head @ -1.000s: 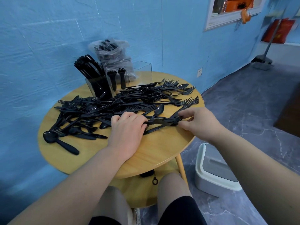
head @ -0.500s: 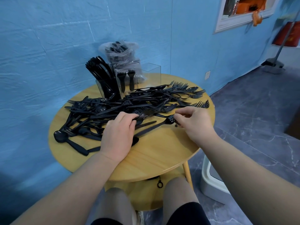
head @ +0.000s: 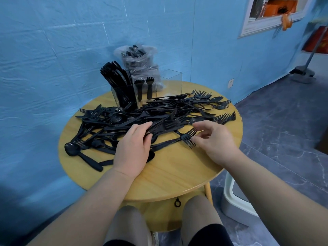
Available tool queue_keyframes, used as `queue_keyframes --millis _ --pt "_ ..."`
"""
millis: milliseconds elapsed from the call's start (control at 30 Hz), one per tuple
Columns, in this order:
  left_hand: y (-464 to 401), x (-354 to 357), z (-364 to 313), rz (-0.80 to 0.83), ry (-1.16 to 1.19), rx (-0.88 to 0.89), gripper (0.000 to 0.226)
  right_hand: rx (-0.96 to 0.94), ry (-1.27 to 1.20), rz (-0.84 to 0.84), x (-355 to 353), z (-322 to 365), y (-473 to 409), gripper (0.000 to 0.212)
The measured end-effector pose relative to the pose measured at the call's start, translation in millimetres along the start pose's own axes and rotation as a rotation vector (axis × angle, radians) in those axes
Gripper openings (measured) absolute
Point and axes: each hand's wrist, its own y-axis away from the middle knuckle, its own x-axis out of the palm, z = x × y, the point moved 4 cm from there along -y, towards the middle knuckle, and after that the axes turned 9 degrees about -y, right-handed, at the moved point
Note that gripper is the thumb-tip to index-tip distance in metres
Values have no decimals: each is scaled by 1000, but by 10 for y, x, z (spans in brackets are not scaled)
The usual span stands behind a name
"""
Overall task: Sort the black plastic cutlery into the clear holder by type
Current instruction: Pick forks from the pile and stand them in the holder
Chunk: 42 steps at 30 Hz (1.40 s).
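Two hands (head: 132,148), perhaps fifty utensils (head: 159,114)

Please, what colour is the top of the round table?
The table top is light yellowish wood with visible grain, seen best in the head view.
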Motion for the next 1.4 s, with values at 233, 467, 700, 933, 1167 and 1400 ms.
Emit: queue_keyframes --millis 233,467,700,933,1167,1400 --pt "3 -7 12 -15 -49 -13 37 -26 92 7 12 21 40 35" --pt "4 -17 36 -39 13 -16 43 -118 393 82 141 116 84 47" --pt "2 2 57 -73 19 -9 27 -29 201 16 81 66 53 12" --pt "-10 -16 108 -107 -34 -99 11 93 -120 -25 -43 31 38 16" --pt "-28 -27 116 -159 -31 -62 11 156 -303 -196 -216 32 69 15" --pt "21 -67 90 -194 158 9 21 0 -234 -261 -135 139 39 14"
